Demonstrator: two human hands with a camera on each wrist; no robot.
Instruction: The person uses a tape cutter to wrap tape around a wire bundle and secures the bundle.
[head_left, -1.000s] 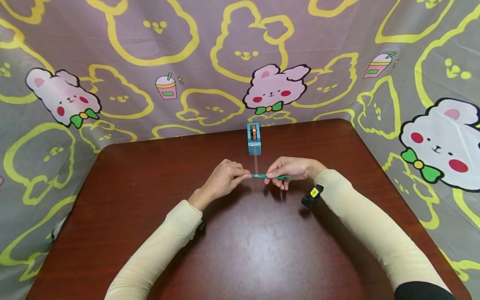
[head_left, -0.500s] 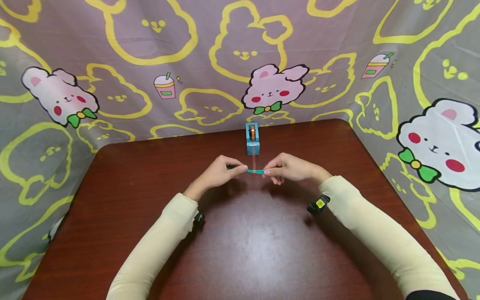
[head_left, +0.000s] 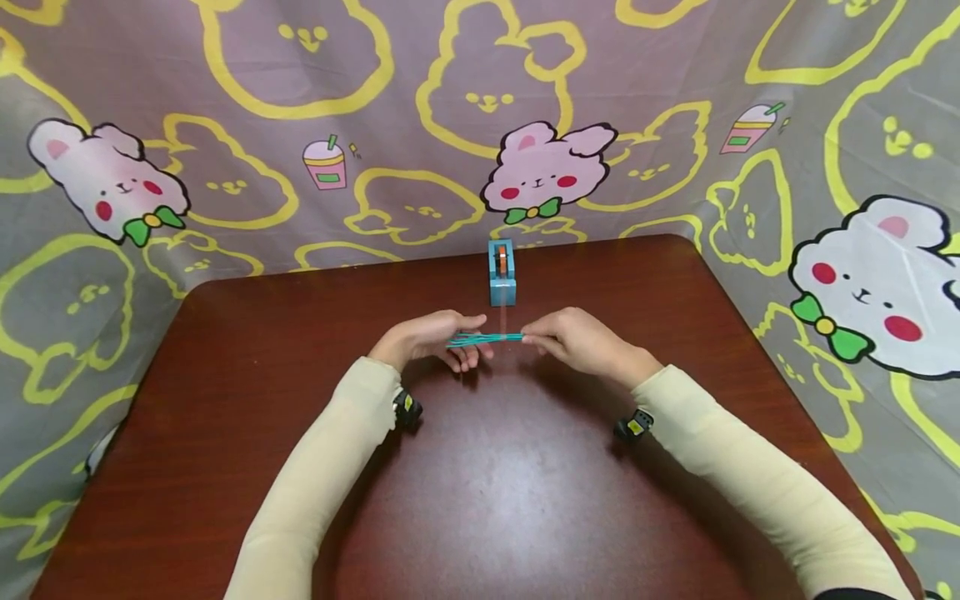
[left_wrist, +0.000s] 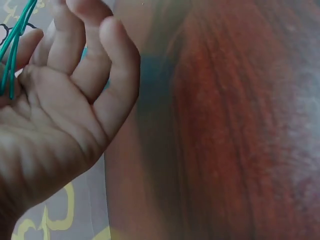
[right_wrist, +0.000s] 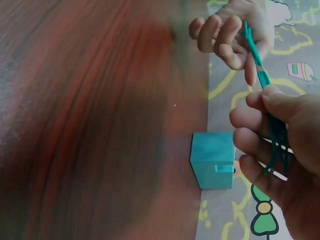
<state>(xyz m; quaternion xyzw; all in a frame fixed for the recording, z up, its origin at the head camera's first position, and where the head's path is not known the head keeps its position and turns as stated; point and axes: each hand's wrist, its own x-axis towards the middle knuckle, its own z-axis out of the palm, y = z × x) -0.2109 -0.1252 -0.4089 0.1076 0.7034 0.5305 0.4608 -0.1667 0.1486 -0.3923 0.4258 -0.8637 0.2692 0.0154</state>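
Note:
A bundle of thin teal strands point(head_left: 487, 338) is held level above the table in front of the tape dispenser point(head_left: 502, 292). My right hand point(head_left: 581, 337) pinches its right end between thumb and fingertips. In the right wrist view, the strands' tails point(right_wrist: 277, 145) run down across that palm. My left hand point(head_left: 427, 331) has its fingers loosely spread, with the strands' splayed left ends point(left_wrist: 12, 55) passing in front of the palm. From the blue dispenser, a strip of clear tape point(head_left: 503, 321) stretches to the middle of the bundle.
The dispenser stands near the back edge of the dark wooden table point(head_left: 480, 500). Behind and beside the table hangs a patterned grey curtain point(head_left: 420, 208). A black camera sits on each wrist.
My left hand has let go of the bundle and spread its fingers, baring the left strand ends. My right hand first slid along to the right end and still pinches it.

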